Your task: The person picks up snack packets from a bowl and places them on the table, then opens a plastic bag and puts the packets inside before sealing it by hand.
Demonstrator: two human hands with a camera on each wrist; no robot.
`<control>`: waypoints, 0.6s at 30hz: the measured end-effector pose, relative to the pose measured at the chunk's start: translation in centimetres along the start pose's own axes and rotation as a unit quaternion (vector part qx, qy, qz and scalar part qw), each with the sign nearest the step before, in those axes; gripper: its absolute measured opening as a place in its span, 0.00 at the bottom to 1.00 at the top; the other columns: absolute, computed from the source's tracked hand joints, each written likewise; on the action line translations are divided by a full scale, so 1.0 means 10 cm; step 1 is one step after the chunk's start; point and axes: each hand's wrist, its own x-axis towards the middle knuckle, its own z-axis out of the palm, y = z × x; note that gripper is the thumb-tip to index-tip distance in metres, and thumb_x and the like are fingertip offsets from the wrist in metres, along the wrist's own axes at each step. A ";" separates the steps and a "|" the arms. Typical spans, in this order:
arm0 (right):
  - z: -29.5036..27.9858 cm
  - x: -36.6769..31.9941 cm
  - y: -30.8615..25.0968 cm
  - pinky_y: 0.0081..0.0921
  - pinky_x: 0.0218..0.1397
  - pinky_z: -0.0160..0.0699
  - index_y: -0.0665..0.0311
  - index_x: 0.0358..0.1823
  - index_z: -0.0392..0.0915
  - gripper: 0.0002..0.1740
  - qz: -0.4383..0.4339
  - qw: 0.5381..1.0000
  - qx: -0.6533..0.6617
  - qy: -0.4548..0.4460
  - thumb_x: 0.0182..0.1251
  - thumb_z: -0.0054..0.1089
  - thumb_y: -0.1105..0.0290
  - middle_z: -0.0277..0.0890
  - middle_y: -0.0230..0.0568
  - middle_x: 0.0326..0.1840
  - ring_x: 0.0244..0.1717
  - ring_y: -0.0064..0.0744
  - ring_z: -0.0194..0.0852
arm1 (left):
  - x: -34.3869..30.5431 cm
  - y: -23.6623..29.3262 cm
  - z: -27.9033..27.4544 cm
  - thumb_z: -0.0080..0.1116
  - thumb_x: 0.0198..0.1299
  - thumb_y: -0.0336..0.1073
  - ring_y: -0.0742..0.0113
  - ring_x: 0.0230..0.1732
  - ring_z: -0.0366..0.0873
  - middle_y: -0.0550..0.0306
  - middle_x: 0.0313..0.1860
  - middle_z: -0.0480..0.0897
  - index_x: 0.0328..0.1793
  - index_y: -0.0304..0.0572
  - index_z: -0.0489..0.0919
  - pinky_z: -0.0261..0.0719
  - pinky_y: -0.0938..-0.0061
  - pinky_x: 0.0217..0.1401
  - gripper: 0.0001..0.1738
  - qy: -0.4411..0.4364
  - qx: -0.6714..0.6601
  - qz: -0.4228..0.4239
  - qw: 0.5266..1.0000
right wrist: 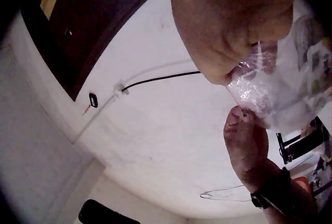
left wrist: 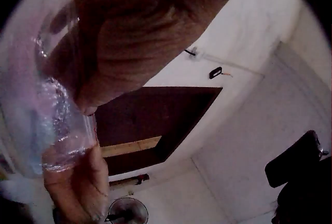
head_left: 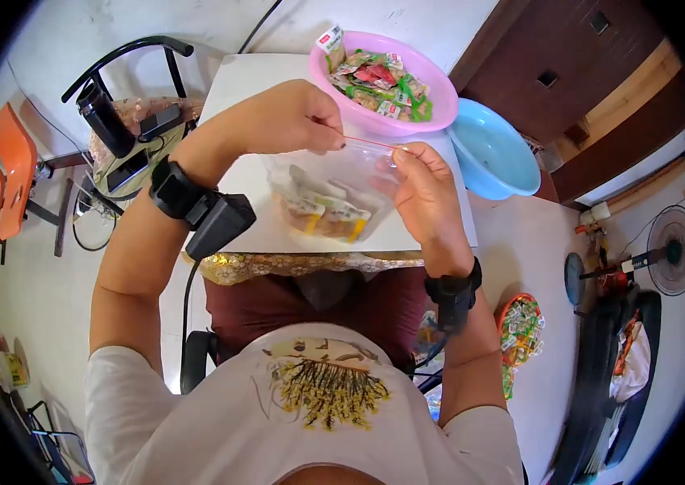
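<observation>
A clear zip bag [head_left: 282, 174] with a red line along its top edge is held up over the white table [head_left: 233, 222]. Several small packets [head_left: 330, 212] with white and yellow labels lie in its lower part. My left hand [head_left: 298, 117] pinches the top edge toward its left side. At the right end of that edge, my right hand [head_left: 426, 190] pinches the bag between thumb and fingers. The left wrist view shows the clear plastic [left wrist: 59, 115] stretched between both hands. Light glints off the plastic [right wrist: 254, 91] in the right wrist view.
A pink basin [head_left: 431, 81] full of small packets stands at the table's back. Beside it is a light blue basin [head_left: 496, 153]. Left of the table, a chair [head_left: 104, 182] carries a black bottle [head_left: 105, 117]. An orange basket [head_left: 504, 311] of packets sits on the floor.
</observation>
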 end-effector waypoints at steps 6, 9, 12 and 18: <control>0.01 -0.01 -0.03 0.33 0.46 0.80 0.61 0.41 0.76 0.02 -0.001 1.000 -0.004 0.017 0.70 0.55 0.73 0.78 0.33 0.41 0.43 0.25 0.76 | -0.17 -0.23 -0.15 0.62 0.57 0.28 0.80 0.31 0.74 0.66 0.28 0.80 0.36 0.35 0.81 0.72 0.83 0.36 0.04 0.021 -0.043 -0.012 0.999; 0.01 -0.02 -0.04 0.33 0.46 0.80 0.62 0.41 0.76 0.02 -0.003 1.000 0.008 0.022 0.70 0.55 0.74 0.78 0.34 0.40 0.43 0.25 0.76 | -0.28 -0.38 -0.20 0.62 0.57 0.26 0.79 0.34 0.76 0.65 0.32 0.82 0.39 0.34 0.81 0.74 0.82 0.40 0.05 0.039 -0.100 -0.020 0.994; 0.01 -0.02 -0.04 0.33 0.46 0.80 0.62 0.41 0.76 0.03 -0.008 1.000 0.001 0.025 0.70 0.55 0.74 0.79 0.34 0.40 0.42 0.26 0.76 | -0.37 -0.49 -0.21 0.64 0.56 0.25 0.77 0.37 0.78 0.63 0.35 0.83 0.41 0.34 0.81 0.76 0.82 0.44 0.07 0.058 -0.171 -0.027 0.983; -0.02 -0.01 -0.01 0.35 0.46 0.79 0.62 0.40 0.77 0.02 -0.020 1.000 0.017 0.008 0.69 0.55 0.75 0.79 0.35 0.39 0.42 0.27 0.77 | -0.48 -0.68 -0.11 0.64 0.55 0.24 0.75 0.38 0.79 0.61 0.37 0.84 0.43 0.36 0.81 0.77 0.80 0.48 0.09 0.119 -0.284 -0.014 0.951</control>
